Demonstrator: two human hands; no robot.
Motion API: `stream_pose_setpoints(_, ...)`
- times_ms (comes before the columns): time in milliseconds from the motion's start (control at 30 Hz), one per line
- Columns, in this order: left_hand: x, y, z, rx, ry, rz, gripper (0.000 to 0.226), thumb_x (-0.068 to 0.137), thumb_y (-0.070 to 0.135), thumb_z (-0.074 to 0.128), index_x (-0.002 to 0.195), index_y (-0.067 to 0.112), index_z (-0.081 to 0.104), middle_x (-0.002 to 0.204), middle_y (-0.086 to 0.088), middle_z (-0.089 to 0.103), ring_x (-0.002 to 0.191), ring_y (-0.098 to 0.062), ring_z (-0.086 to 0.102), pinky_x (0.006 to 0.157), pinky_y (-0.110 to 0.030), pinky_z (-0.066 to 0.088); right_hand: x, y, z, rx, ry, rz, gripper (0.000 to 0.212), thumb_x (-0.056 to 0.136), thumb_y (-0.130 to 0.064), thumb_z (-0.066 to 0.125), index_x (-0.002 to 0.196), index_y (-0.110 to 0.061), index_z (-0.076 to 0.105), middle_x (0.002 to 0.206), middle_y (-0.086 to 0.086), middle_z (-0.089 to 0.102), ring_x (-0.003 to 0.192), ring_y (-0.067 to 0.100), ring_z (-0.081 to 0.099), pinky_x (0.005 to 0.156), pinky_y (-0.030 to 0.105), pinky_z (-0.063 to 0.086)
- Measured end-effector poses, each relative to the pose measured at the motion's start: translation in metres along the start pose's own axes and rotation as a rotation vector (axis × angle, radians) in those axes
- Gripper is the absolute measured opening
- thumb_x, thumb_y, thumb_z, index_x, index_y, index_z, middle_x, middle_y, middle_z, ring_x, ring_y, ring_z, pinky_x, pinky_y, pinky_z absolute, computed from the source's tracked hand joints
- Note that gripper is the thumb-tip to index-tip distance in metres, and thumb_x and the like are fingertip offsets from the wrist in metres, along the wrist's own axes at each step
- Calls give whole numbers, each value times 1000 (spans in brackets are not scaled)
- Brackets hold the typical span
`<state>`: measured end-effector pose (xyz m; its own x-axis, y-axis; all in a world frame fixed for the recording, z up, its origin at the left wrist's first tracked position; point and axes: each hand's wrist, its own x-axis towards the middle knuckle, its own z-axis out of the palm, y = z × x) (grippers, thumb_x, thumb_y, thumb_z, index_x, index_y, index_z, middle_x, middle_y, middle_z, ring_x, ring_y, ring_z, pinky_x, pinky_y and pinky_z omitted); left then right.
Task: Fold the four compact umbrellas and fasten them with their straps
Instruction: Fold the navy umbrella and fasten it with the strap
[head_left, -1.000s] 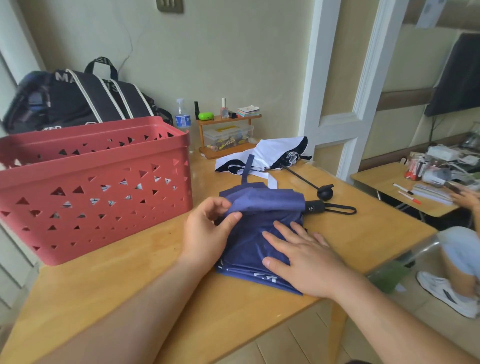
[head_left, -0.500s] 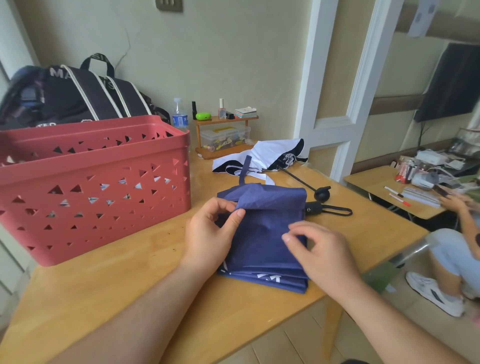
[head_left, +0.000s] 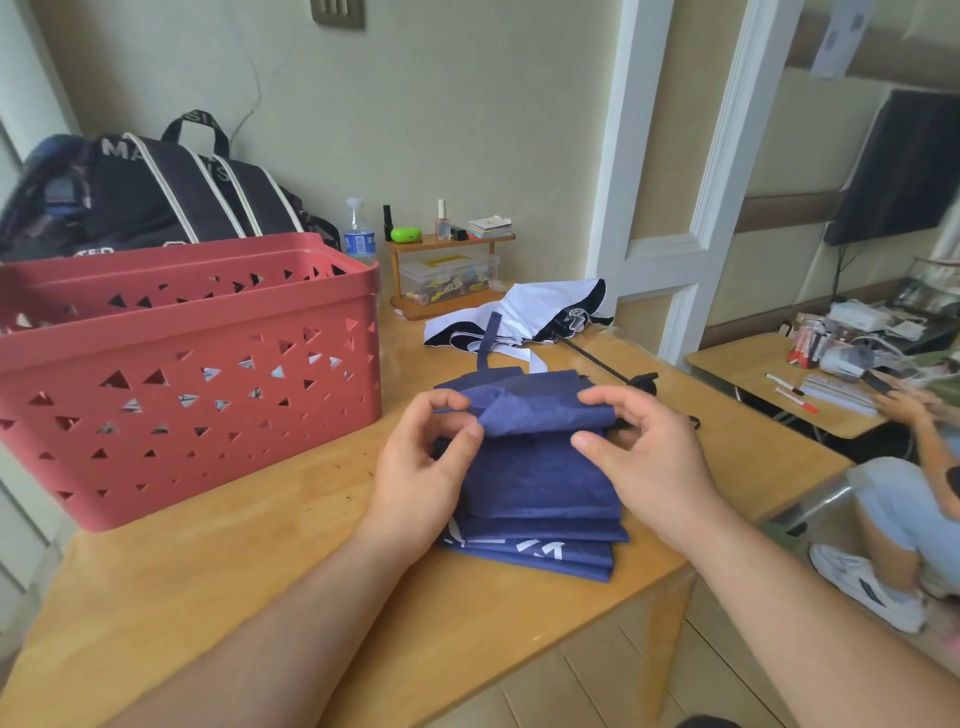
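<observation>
Bag (head_left: 156, 192): a dark sports bag with white stripes stands at the far left, behind the basket, against the wall
Basket (head_left: 218, 395): a red plastic basket with triangle holes stands on the left part of the table; some light things show through the holes, but I cannot tell what they are
Table (head_left: 260, 571): a light wooden top, it carries the basket, the shelf and both umbrellas
Bottle (head_left: 359, 234): a small clear bottle with blue label, just behind the right corner of the basket
Shelf (head_left: 447, 275): a little wooden rack by the wall, with small bottles, a green thing and a clear box
Left hand (head_left: 421, 467): thumb and forefinger pinch the left edge of the top blue flap, the other fingers are curled under
Blue umbrella (head_left: 540, 483): it lies flat on the table in front of the person, the cloth is in layered folds; its strap (head_left: 488, 340) stands up at the far end, not fastened
White umbrella (head_left: 524, 317): it lies beyond the blue one, cloth loose, its dark shaft points to the right
Right hand (head_left: 649, 457): fingers are bent and half open at the right end of the flap; the fingertips seem to touch the cloth, a firm hold I cannot tell
Second person (head_left: 914, 467): sits at the far right beside a low table with pens and papers
</observation>
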<state>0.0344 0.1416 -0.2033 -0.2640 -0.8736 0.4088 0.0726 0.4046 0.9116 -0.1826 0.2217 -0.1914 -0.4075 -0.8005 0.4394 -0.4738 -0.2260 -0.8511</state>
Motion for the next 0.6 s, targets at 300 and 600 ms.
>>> stream_pose_setpoints(300,5,-6,1,-57,-16,-140,27,98,5,65,111,29,61,70,-1,53,61,-11,43,60,-20,39,-25,25,-5,40,1,82,36,83,-10,86,99,-41,77,94,-7,76,93,16,72,88,34,59)
stream_pose_setpoints(600,5,-6,-4,-127,41,-172,21,99,12,67,101,32,65,78,-8,51,72,-21,44,67,-34,38,-23,23,-3,75,13,109,45,85,-4,82,109,-40,74,93,-4,74,84,27,70,83,35,60)
